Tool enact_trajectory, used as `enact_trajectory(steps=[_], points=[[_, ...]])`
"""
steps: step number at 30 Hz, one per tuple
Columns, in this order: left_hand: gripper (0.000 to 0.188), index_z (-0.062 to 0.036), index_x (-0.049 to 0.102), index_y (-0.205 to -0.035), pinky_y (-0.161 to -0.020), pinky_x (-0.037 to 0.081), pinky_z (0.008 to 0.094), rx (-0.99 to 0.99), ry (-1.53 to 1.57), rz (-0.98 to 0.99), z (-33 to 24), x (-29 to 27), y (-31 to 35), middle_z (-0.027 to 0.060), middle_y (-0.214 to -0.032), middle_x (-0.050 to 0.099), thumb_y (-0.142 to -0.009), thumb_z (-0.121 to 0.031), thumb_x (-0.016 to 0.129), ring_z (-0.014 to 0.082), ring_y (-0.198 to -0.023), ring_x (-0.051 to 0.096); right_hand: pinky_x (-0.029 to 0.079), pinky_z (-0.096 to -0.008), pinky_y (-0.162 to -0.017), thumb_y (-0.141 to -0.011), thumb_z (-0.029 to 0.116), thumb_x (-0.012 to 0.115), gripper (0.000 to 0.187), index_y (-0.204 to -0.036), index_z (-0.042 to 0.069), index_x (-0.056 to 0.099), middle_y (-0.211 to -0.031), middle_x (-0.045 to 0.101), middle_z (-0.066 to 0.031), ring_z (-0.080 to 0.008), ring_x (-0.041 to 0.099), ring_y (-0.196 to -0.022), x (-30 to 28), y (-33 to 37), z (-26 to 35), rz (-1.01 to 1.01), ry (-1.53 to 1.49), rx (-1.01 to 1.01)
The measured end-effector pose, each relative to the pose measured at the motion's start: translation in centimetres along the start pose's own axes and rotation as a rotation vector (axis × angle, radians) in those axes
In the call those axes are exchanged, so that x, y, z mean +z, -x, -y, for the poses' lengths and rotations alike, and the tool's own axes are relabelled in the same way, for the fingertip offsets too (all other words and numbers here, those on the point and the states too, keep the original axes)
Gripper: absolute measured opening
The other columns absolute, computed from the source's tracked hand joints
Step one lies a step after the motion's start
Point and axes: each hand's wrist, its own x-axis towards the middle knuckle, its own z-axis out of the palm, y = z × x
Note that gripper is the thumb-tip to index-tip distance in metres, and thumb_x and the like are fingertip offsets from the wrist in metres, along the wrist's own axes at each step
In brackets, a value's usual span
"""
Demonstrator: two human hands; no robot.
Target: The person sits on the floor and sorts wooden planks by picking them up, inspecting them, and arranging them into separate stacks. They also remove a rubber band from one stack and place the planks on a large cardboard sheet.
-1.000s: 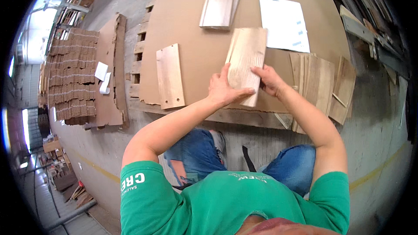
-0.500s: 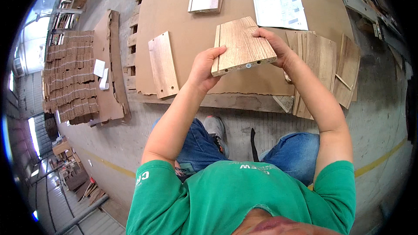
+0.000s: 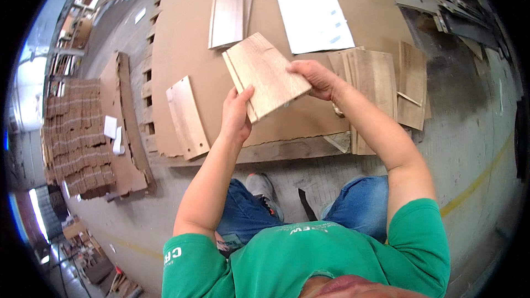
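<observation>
Between my two hands I hold a wood-grain board (image 3: 266,76), tilted above a cardboard-covered pallet (image 3: 265,127). A groove runs along its left side. My left hand (image 3: 237,111) is closed on its lower left edge, thumb on the top face. At its right edge my right hand (image 3: 316,78) grips it the same way, with the fingers underneath hidden. To the left lies a narrow board (image 3: 187,117) with holes near its ends. Beyond the held board rest two overlapping grooved boards (image 3: 226,16).
A printed sheet (image 3: 313,19) lies at the far side of the cardboard. More wood-grain boards (image 3: 378,88) lie at the right, some overlapping. On the left stands a stack of folded cardboard (image 3: 77,132). Scrap boards (image 3: 425,5) are piled at the far right.
The held board has turned clockwise, so its near edge with the holes shows less. My hands have moved with it, left and nearer. The whole view has shifted.
</observation>
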Motion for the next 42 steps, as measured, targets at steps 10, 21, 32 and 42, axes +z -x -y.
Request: enact_trajectory(steps=[10, 21, 32, 42], points=[[0.07, 0.0042, 0.026, -0.136, -0.083, 0.044, 0.0322, -0.264, -0.687, 0.09, 5.0, -0.7, -1.2, 0.0149, -0.118, 0.05, -0.083, -0.024, 0.063, 0.0199, -0.105, 0.05, 0.048, -0.0284, -0.066, -0.085, 0.017, 0.059, 0.025, -0.104, 0.002, 0.057, -0.087, 0.061, -0.0068, -0.0145, 0.058, -0.074, -5.6, 0.9, -5.9, -0.245, 0.432, 0.26], [0.073, 0.0043, 0.035, -0.132, -0.092, 0.041, 0.0351, -0.218, -0.959, 0.198, 6.5, -0.6, -1.4, 0.0241, -0.125, 0.047, -0.079, -0.035, 0.065, 0.0286, -0.115, 0.048, 0.046, -0.043, -0.085, -0.086, 0.029, 0.051, 0.038, -0.1, -0.006, 0.056, -0.104, 0.058, -0.0269, -0.039, 0.055, -0.1, -5.6, -0.2, -6.7, -0.34, 1.321, 0.086], [0.072, -0.0008, 0.04, -0.132, -0.094, 0.039, 0.0361, -0.303, -1.036, 0.307, 6.0, 0.7, -0.8, 0.0217, -0.117, 0.051, -0.079, -0.043, 0.064, 0.0295, -0.113, 0.047, 0.044, -0.0429, -0.088, -0.082, 0.018, 0.051, 0.031, -0.102, -0.005, 0.054, -0.108, 0.053, -0.0245, -0.0377, 0.052, -0.102, -3.9, 0.8, -5.9, -0.391, 1.583, -0.013], [0.072, 0.0046, 0.045, -0.125, -0.085, 0.045, 0.0356, -0.096, -1.353, 0.363, 8.0, 0.0, -2.2, 0.0244, -0.115, 0.05, -0.076, -0.044, 0.064, 0.0311, -0.098, 0.056, 0.043, -0.0423, -0.088, -0.075, 0.012, 0.054, 0.031, -0.105, 0.001, 0.053, -0.11, 0.05, -0.0175, -0.034, 0.046, -0.105, -1.1, -0.4, -6.5, -0.373, 1.621, -0.77]])
